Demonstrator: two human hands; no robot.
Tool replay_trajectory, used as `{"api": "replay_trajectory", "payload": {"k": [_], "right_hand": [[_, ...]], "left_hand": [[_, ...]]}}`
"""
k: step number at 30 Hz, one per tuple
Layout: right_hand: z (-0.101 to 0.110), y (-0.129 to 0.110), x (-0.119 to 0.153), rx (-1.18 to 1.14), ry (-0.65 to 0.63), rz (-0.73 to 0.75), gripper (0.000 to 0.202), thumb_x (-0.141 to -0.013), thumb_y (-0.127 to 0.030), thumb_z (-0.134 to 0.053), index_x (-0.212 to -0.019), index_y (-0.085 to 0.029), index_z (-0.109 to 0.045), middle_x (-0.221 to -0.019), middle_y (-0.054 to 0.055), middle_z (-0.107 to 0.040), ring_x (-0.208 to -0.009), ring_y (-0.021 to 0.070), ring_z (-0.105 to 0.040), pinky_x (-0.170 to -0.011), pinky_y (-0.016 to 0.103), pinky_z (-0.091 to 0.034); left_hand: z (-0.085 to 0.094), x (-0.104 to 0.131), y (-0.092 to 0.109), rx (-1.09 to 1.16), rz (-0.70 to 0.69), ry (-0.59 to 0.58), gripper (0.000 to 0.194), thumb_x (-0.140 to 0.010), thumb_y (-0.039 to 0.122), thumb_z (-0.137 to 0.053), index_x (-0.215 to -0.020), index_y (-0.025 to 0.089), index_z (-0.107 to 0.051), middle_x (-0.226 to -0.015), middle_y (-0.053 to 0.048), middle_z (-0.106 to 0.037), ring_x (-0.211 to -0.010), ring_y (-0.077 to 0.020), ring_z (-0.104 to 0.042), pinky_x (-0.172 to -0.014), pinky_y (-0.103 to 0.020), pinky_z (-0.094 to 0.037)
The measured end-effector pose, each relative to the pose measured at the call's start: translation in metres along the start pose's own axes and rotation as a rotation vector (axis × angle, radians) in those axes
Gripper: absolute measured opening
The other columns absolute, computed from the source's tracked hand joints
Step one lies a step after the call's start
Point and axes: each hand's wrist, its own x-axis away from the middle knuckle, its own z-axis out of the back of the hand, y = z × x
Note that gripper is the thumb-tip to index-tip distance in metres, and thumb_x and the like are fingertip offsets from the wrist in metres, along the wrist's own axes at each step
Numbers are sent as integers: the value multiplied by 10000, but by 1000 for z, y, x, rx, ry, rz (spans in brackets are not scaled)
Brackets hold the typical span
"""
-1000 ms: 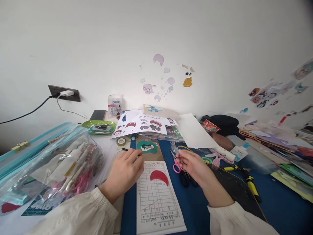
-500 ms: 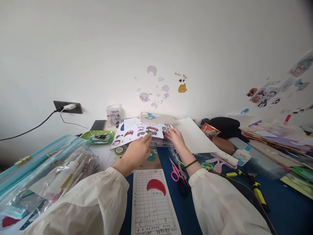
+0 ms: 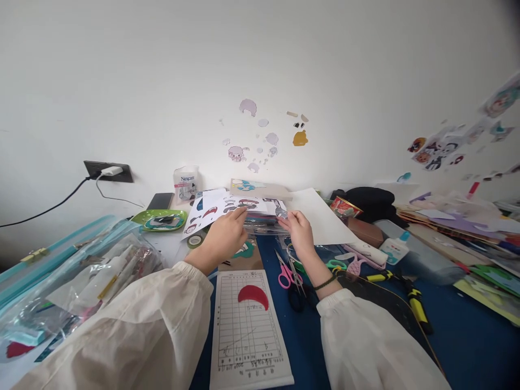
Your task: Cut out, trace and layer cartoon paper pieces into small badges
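My left hand [image 3: 228, 235] rests on a white sheet with printed cartoon pieces [image 3: 219, 203], its index finger stretched out over the figures. My right hand [image 3: 297, 227] pinches a small grey printed piece [image 3: 280, 211] between thumb and fingers at the right end of the sheets. Below the hands lies a form pad [image 3: 252, 341] with a red crescent cutout [image 3: 254, 295] on it. Pink-handled scissors [image 3: 285, 276] and black-handled scissors [image 3: 298, 298] lie between the pad and my right forearm. A roll of green tape [image 3: 195, 241] sits left of my left hand.
At left are a green dish [image 3: 154, 219], a clear bag of pens [image 3: 105, 276] and a Nexcan box [image 3: 186, 185]. A large white sheet [image 3: 325, 216], glue bottle [image 3: 396, 249], yellow-black pliers [image 3: 418, 306] and paper piles [image 3: 455, 222] lie at right.
My right hand has drawn slightly toward me and to the right with the small grey piece. The left hand stays over the sheet, and the whole view has shifted slightly.
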Motion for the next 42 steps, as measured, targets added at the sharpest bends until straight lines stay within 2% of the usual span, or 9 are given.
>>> {"api": "replay_trajectory", "payload": {"k": [9,13,18,21,24,27,31,36,42], "right_hand": [[-19,2,4,-99,8,-84,272,-951,-336,-590,-1151,-152,-611,-1114,72,-649,-929,188,-656,-791,380,-570],[-9,-5,12,-108,39,-67,252,-948,-335,-596,-1106,-141,-625,-1084,67,-663,-930,187,-661,-803,388,-566],[31,-22,59,-80,58,-48,196,-867,-352,-663,-774,-189,-606,-870,32,-733,-944,208,-701,-916,397,-550],[49,-29,98,-49,16,-71,206,-809,-396,-705,-764,-221,-604,-911,42,-760,-1017,242,-699,-964,410,-535],[53,-31,131,-25,-38,-110,223,-811,-435,-698,-798,-232,-606,-967,52,-764,-1065,259,-687,-951,417,-541],[42,-30,150,-7,-130,-151,257,-813,-474,-690,-816,-229,-611,-996,63,-760,-1051,270,-689,-914,425,-556],[11,-23,162,18,-293,-193,309,-809,-525,-684,-806,-222,-623,-966,62,-747,-1044,271,-678,-917,422,-553],[-19,-15,171,34,-435,-242,342,-825,-570,-646,-794,-230,-629,-940,47,-719,-1026,251,-667,-944,414,-540],[-21,-16,171,128,-503,-293,383,-774,-612,-672,-777,-229,-654,-995,66,-704,-959,258,-673,-864,412,-574]], "left_hand": [[0,-1,0,41,35,19,493,-838,77,-445,-1326,88,-521,-1424,-166,-533,-1229,-286,-589,-991,-419,-525],[0,2,-1,64,36,16,490,-827,56,-439,-1303,101,-542,-1431,-157,-528,-1221,-271,-593,-980,-401,-534],[5,16,3,140,51,-24,429,-842,53,-429,-1241,95,-582,-1440,-167,-508,-1194,-288,-608,-942,-423,-551],[15,41,9,204,73,-51,345,-874,80,-438,-1166,115,-619,-1423,-159,-520,-1161,-279,-625,-930,-427,-554],[27,79,17,257,98,-79,247,-936,213,-472,-1121,154,-625,-1355,-138,-579,-1180,-281,-610,-945,-439,-540],[39,121,28,313,125,-128,333,-921,421,-550,-1147,178,-586,-1267,-130,-634,-1127,-289,-634,-899,-437,-553],[49,157,37,420,285,-266,739,-793,629,-635,-1327,158,-439,-1328,-179,-582,-1187,-352,-580,-913,-481,-521],[52,172,32,432,480,-458,903,-744,625,-661,-1436,146,-331,-1447,-206,-467,-1304,-388,-468,-1038,-518,-407],[47,177,23,496,508,-419,930,-693,710,-649,-1401,167,-389,-1350,-176,-535,-1235,-394,-498,-1006,-534,-408]]}}
